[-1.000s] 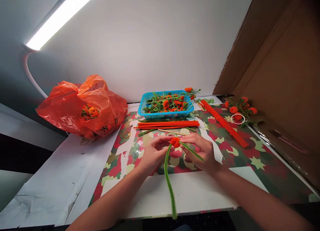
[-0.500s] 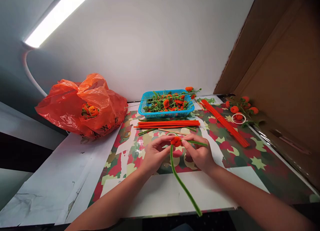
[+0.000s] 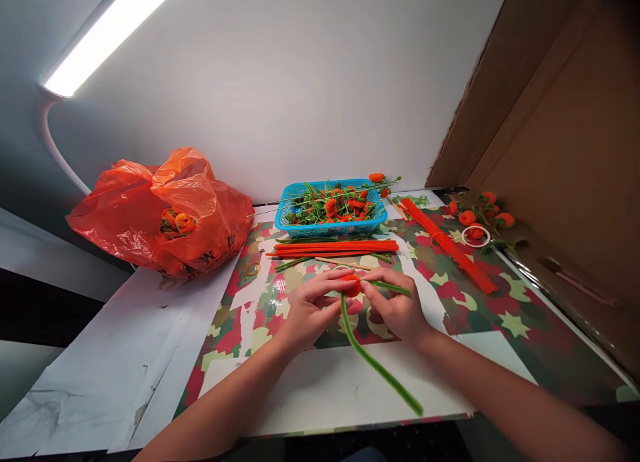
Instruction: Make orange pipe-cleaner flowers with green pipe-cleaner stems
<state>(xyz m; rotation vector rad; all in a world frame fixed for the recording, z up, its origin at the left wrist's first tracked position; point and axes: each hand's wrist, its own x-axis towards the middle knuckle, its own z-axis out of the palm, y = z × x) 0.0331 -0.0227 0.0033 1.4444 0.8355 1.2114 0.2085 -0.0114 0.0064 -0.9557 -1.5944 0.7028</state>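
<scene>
A small orange pipe-cleaner flower (image 3: 353, 287) is held between my two hands above the patterned table cover. My left hand (image 3: 311, 307) has its fingers over the flower's left side, with the thumb below. The thumb and index finger of my right hand (image 3: 397, 307) pinch its right edge. From the flower's underside a long green pipe cleaner (image 3: 377, 367) curves down to the right over a white board (image 3: 300, 389). Another green length (image 3: 391, 287) passes along my right fingers. The flower's back is hidden.
Beyond my hands lie a bundle of orange pipe cleaners (image 3: 335, 247) and a blue basket (image 3: 333, 230) of orange flowers. Another orange bundle (image 3: 450, 247) and a white ring (image 3: 476, 236) are to the right. An orange plastic bag (image 3: 210, 209) stands left, under a lamp (image 3: 110, 35).
The free end of the green pipe cleaner has swung to the right and slightly up. My left fingers have shifted over the flower, covering more of it. My right hand stays nearly in place.
</scene>
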